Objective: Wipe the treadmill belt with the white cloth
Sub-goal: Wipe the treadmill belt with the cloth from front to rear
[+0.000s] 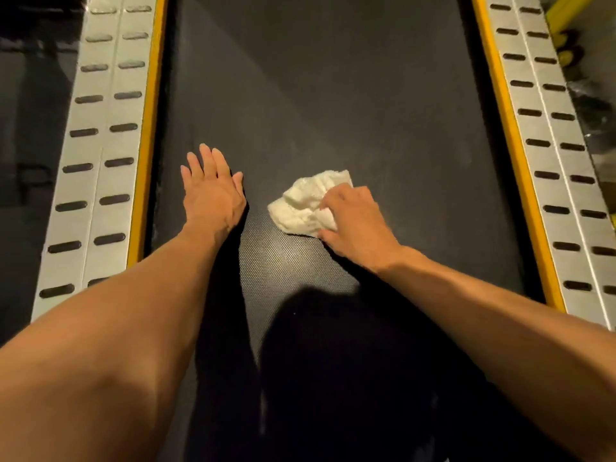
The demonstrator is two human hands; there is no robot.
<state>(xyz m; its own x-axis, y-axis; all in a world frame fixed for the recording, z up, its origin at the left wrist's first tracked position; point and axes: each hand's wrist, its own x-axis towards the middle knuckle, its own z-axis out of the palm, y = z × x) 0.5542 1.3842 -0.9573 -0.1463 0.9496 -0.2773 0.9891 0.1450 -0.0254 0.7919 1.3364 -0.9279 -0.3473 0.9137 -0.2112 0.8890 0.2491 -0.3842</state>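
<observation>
The dark textured treadmill belt (316, 95) runs away from me down the middle of the view. A crumpled white cloth (306, 201) lies on it near the centre. My right hand (353, 225) grips the cloth's right side, fingers curled into the fabric, holding it down against the belt. My left hand (211, 191) rests flat on the belt to the left of the cloth, fingers straight and spread, a short gap apart from it.
Silver side rails with dark slots, the left rail (100, 145) and the right rail (553, 145), flank the belt, each edged by a yellow strip (148, 135). A dark shadow covers the belt close to me. Dark floor lies beyond the left rail.
</observation>
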